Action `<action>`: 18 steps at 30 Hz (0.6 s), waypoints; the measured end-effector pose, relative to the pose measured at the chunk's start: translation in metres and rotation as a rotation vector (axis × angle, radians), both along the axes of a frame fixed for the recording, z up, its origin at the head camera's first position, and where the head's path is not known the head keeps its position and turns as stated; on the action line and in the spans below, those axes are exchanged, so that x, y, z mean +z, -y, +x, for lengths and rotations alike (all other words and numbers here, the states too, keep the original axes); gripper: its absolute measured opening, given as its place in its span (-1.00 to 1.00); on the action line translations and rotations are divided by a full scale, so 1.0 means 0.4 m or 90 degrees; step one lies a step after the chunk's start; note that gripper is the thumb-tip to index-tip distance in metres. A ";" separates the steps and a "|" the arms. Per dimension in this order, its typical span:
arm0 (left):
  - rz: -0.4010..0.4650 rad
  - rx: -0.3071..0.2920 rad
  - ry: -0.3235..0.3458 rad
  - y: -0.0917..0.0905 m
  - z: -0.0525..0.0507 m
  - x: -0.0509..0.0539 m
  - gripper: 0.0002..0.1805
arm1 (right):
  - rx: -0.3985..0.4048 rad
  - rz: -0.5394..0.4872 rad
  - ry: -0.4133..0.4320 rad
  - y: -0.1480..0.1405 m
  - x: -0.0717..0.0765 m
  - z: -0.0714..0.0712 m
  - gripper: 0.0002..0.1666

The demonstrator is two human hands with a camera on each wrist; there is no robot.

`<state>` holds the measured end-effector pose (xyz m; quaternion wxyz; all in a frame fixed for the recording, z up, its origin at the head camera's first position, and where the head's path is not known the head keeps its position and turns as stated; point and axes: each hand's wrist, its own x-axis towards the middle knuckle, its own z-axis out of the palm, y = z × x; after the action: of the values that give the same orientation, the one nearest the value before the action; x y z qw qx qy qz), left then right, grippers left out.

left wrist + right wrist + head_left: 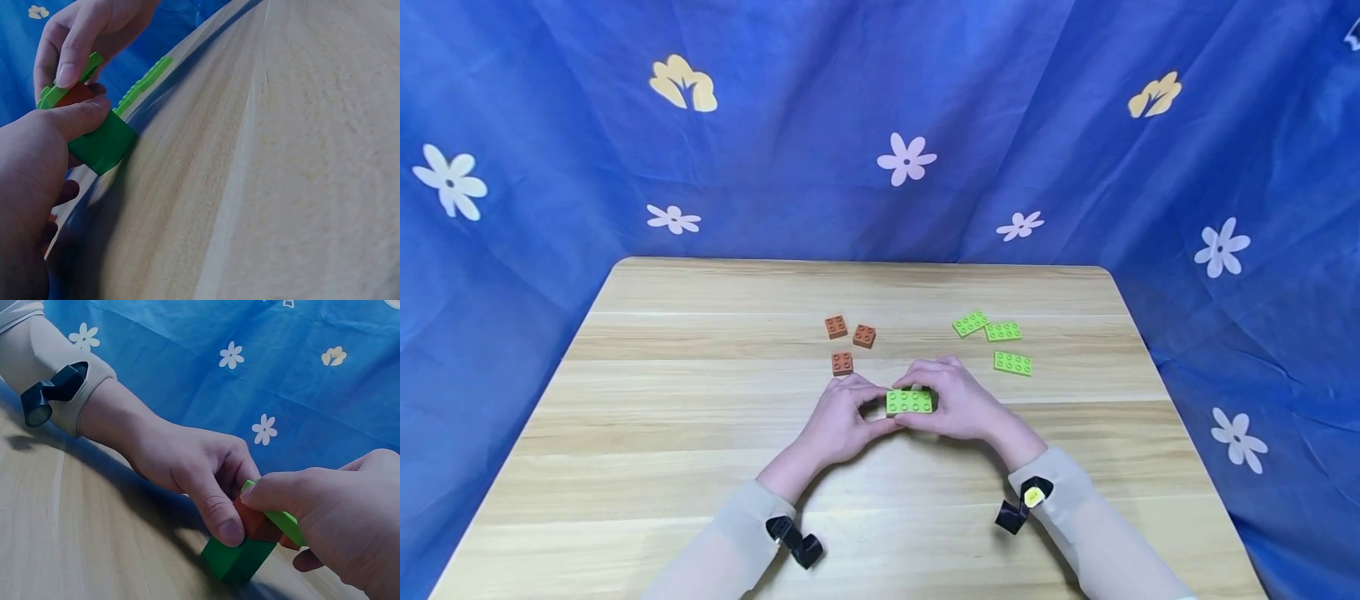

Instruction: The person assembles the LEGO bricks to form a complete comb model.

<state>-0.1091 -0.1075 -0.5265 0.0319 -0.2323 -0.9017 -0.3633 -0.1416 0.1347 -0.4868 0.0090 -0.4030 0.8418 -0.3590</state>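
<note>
Near the table's middle, both hands meet at a small stack of toy building bricks. On top lies a light-green studded plate [909, 402], long and thin. Under it the wrist views reveal a reddish-brown brick [259, 526] and, lowest, a dark-green block [105, 147]. My left hand [844, 423] grips the stack from the left, its thumb against the brown brick near the top of the dark-green block. From the right, my right hand [958, 402] pinches the light-green plate between thumb and fingers. In the wrist views the plate looks tilted over the brown brick.
Beyond my left hand lie three loose brown bricks [842, 363]. Three light-green plates [1012, 363] lie farther right, two of them touching or overlapping. The wooden table [662, 467] backs onto a blue patterned cloth [805, 150]. Each wrist wears a black camera.
</note>
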 end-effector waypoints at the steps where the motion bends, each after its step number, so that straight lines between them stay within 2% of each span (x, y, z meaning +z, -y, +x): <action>1: 0.000 0.001 0.001 0.000 0.000 0.000 -0.45 | -0.002 0.000 0.001 -0.001 0.001 0.000 -0.51; 18: 0.006 0.002 0.005 -0.001 -0.001 0.002 -0.46 | 0.009 -0.028 -0.006 -0.011 -0.015 0.003 -0.52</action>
<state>-0.1093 -0.1069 -0.5256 0.0299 -0.2295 -0.9003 -0.3687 -0.1405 0.1392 -0.4928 -0.0014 -0.4105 0.8311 -0.3753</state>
